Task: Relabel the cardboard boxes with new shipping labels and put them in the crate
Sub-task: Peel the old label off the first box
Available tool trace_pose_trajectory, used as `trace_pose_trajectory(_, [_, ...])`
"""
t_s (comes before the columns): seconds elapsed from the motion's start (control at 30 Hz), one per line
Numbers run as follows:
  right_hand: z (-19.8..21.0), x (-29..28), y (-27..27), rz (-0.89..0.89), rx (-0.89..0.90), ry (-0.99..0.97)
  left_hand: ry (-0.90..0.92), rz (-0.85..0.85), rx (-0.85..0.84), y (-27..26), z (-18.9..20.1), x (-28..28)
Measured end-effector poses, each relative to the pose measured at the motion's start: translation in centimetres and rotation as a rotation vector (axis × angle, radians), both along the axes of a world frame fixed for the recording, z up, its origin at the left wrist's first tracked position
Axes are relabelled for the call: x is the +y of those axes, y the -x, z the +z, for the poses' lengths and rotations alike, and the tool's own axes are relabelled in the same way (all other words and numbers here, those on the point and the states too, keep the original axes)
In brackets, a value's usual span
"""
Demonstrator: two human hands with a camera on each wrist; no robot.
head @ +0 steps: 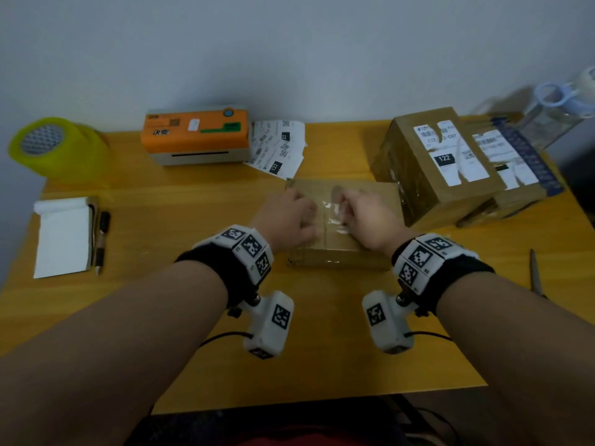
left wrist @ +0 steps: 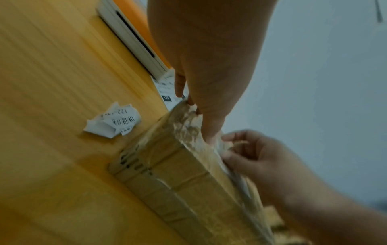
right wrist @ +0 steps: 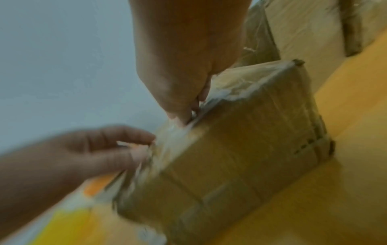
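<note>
A flat, tape-wrapped cardboard box (head: 341,249) lies at the table's middle. My left hand (head: 301,217) holds its left end, fingers curled at the edge (left wrist: 181,86) and thumb on the top. My right hand (head: 346,209) pinches a whitish, filmy remnant of the old label (left wrist: 222,145) on the box top, right by the left thumb. A torn, crumpled piece of label (left wrist: 113,122) lies on the table left of the box. New shipping labels (head: 278,148) are fanned out beside the orange label printer (head: 196,133). No crate is in view.
Two bigger boxes with torn old labels (head: 434,162) (head: 515,169) stand at the right, touching the flat box. A yellow tape roll (head: 48,146), a notepad (head: 62,236) and a pen (head: 101,239) are at the left. Scissors (head: 536,275) lie at the right edge; a clear bottle (head: 553,114) stands far right.
</note>
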State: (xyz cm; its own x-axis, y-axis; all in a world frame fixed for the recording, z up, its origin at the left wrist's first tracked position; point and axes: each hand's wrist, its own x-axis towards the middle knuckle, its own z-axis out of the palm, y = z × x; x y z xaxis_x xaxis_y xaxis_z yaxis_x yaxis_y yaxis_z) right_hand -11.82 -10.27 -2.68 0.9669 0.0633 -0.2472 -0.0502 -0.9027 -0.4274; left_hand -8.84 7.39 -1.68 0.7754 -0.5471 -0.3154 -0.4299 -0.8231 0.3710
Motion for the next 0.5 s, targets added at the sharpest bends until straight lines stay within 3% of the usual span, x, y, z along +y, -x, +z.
trace_pose_trajectory(0.07, [0.4, -1.1, 0.3, -0.079, 0.029, -0.195, -0.116, -0.115, 0.015, 0.5, 0.0, -0.9])
trace_pose_trajectory(0.13, [0.7, -2.6, 0.7, -0.135, -0.045, -0.254, -0.162, -0.173, 0.037, 0.4, -0.3, -1.4])
trace_pose_trajectory(0.2, [0.5, -4.3, 1.0, -0.113, -0.102, -0.134, -0.169, -0.235, 0.039, -0.1, -0.6, -1.8])
trace_pose_trajectory(0.37, [0.1, -6.9, 1.7, 0.011, 0.153, 0.115, -0.218, -0.454, -0.048, -1.6, -0.1, -3.0])
trace_pose_trajectory(0.5, [1.3, -7.1, 1.9, -0.007, 0.260, 0.191, -0.162, -0.423, -0.116, -1.9, 0.1, -2.9])
